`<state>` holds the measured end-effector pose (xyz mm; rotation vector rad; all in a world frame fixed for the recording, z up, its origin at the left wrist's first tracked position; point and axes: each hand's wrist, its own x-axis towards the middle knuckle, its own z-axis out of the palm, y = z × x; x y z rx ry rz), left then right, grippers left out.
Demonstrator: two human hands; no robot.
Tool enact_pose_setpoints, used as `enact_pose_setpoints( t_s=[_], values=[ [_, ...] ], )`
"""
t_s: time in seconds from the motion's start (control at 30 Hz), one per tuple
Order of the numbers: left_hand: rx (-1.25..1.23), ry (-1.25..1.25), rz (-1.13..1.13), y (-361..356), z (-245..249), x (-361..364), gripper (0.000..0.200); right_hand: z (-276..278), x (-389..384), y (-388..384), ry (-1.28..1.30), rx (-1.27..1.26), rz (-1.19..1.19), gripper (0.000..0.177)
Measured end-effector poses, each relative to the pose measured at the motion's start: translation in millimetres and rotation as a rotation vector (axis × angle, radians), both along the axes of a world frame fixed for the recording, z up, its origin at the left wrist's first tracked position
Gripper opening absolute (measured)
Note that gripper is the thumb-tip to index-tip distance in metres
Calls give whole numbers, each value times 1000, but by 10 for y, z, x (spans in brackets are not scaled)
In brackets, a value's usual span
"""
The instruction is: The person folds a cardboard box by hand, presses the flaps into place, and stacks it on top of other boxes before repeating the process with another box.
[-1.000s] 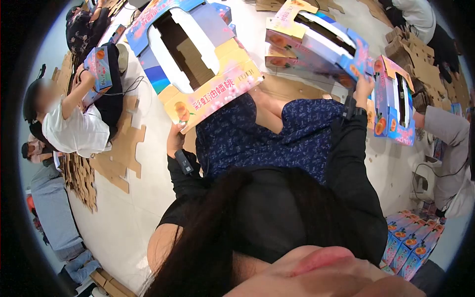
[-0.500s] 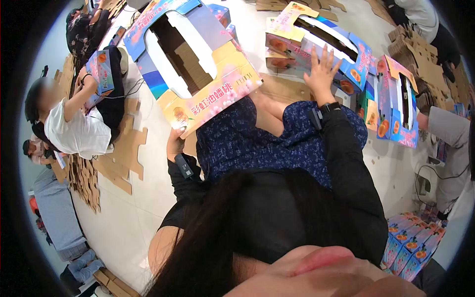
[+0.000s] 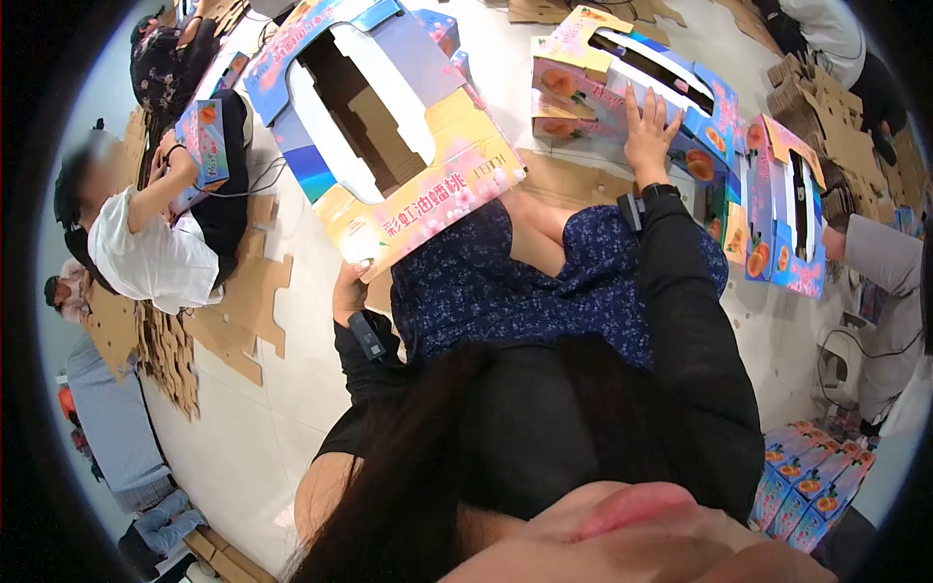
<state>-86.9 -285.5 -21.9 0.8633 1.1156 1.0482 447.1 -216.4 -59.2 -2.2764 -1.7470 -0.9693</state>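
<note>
A large printed carton [image 3: 437,209] with a long opening in its top is tilted at the upper left of centre. My left hand [image 3: 351,290] grips its lower left corner, thumb on the printed face and the other fingers hidden beneath. With fingers spread, my right hand [image 3: 649,134] lies on the near side of another printed box [image 3: 622,83], which sits on top of a similar one. To the right of that stands a third box [image 3: 782,209] with a slot in its top.
Flat cardboard [image 3: 573,178] lies on the floor past my knees. A seated person [image 3: 155,233] at the left holds a box. Cardboard stacks [image 3: 826,117] and a person's grey sleeve [image 3: 880,257] are at the right. Several packed boxes [image 3: 812,476] stand at the lower right.
The view has shifted slightly, so the boxes sit a little further right and lower. My left hand still holds the carton, and my right hand remains on the other box.
</note>
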Motion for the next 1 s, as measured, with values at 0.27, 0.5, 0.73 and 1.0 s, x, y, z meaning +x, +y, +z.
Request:
enact_pose_setpoints(
  t_s=[0.27,0.5,0.73,1.0],
  values=[
    [-19,0,70,-63,74,49,72,475,268,116,27,-23,268,84],
    [-67,11,69,-81,132,59,71,557,548,175,-55,-19,321,83],
    [-43,1,80,-63,34,-17,68,-126,576,318,-132,-2,193,74],
    [0,55,61,-68,14,-54,66,9,406,361,-25,-101,127,92]
  ],
)
